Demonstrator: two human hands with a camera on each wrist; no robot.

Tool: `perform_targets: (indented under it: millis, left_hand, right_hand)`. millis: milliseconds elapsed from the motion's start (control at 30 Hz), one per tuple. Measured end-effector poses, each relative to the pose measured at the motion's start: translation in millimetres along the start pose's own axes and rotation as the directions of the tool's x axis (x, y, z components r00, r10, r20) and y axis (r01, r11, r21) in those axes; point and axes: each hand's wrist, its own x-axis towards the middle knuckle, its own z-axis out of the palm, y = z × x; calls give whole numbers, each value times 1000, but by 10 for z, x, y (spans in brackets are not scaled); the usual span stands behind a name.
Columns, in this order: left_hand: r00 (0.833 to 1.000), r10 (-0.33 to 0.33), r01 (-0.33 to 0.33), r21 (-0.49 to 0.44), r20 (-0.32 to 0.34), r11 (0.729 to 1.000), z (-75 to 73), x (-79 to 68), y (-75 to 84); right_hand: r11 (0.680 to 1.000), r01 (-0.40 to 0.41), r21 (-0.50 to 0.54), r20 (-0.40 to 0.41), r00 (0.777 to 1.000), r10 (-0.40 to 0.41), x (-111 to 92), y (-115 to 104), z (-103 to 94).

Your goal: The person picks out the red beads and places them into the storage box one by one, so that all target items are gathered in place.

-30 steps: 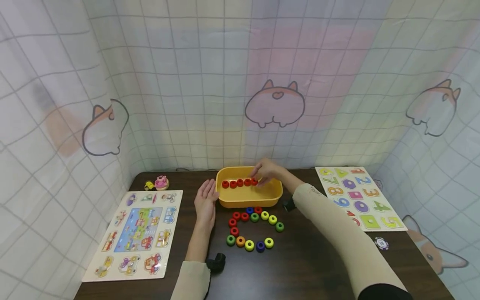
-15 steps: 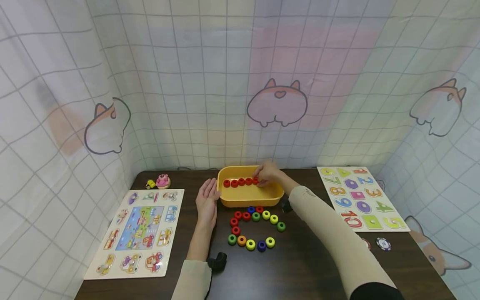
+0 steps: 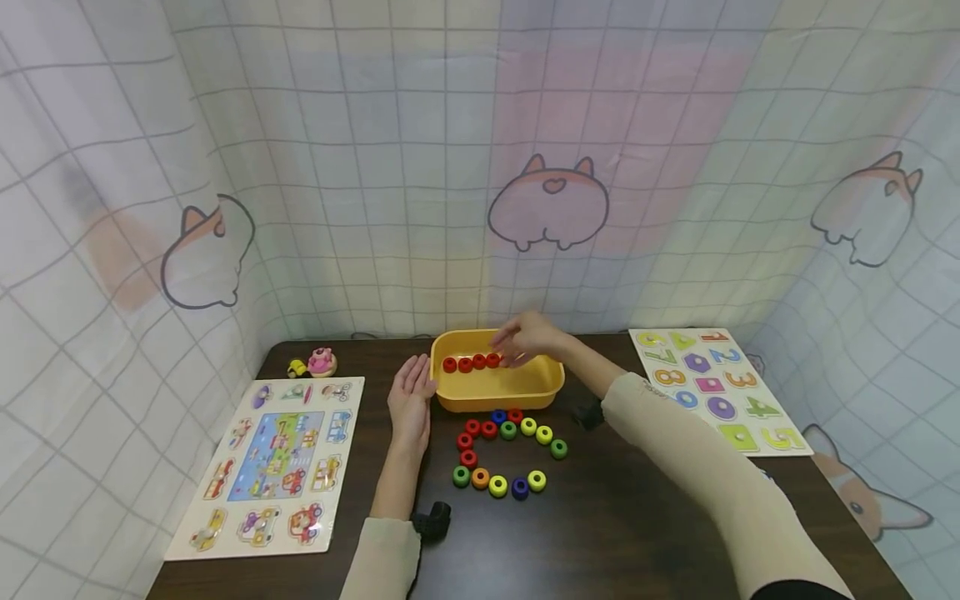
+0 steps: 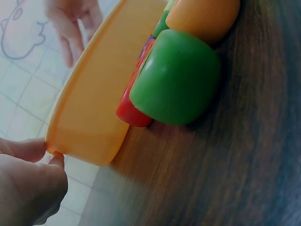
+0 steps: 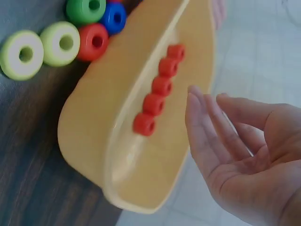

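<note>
A yellow plastic tub (image 3: 498, 403) stands at the back middle of the table. Inside it, several red ring beads (image 5: 153, 104) lie in a straight row. My left hand (image 3: 409, 408) is at the tub's left end; the left wrist view shows its thumb and finger pinching the rim. Over the tub hangs my right hand (image 3: 528, 335), its loosely bent fingers holding nothing in the right wrist view. In the head view those fingers hide the row's right end. Before the tub, green (image 3: 461, 476), orange (image 3: 480, 478), yellow, blue and red beads form a loose ring.
To the left lies a vehicle picture puzzle board (image 3: 262, 467), with a pink toy (image 3: 322, 362) and a small yellow toy (image 3: 297, 367) behind it. A number puzzle board (image 3: 720, 383) lies at the right. A patterned curtain (image 3: 375, 208) closes off the back.
My right hand has lifted off the right end of the red row, its fingers loosening. The left hand stays at the tub's rim. The head view has shifted slightly.
</note>
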Motion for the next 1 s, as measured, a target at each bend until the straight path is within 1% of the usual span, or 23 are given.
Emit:
perform_targets:
  millis: [100, 200, 300, 367, 467, 567, 633, 733, 800, 900, 1000]
  left_hand:
    - [1000, 2, -2, 1, 3, 1000, -7, 5, 10]
    - [1000, 4, -4, 4, 3, 1000, -5, 9, 12]
    - [1000, 7, -7, 5, 6, 1000, 1, 2, 8]
    - [1000, 8, -8, 7, 8, 1000, 6, -3, 7]
    - [1000, 9, -9, 3, 10, 1000, 11, -9, 5]
    - [1000, 6, -6, 2, 8, 1000, 17, -14, 7]
    - [1000, 6, -6, -1, 7, 1000, 23, -18, 9]
    - [1000, 6, -6, 3, 5, 1000, 27, -20, 12]
    - [1000, 7, -7, 5, 4, 1000, 27, -20, 15]
    - [1000, 6, -6, 8, 3, 1000, 24, -18, 16]
    - [1000, 9, -9, 10, 3, 1000, 24, -19, 13]
  right_hand:
    - [1000, 30, 4, 66, 997, -30, -109, -82, 75]
    - [999, 48, -9, 145, 988, -46, -221, -128, 177]
    - [997, 60, -55, 203, 978, -48, -316, -130, 289]
    - [994, 71, -87, 224, 973, -50, -350, -98, 360]
    - [988, 103, -116, 225, 972, -75, -404, -64, 439]
    - [983, 144, -113, 200, 972, -120, -471, -43, 497]
    - [981, 156, -118, 197, 972, -131, -513, -22, 530]
    - [983, 123, -135, 227, 970, -90, -543, 33, 589]
    - [980, 101, -173, 242, 969, -57, -551, 80, 631]
    - [965, 93, -245, 249, 968, -30, -555, 145, 690]
    - [948, 101, -301, 238, 971, -28, -562, 198, 749]
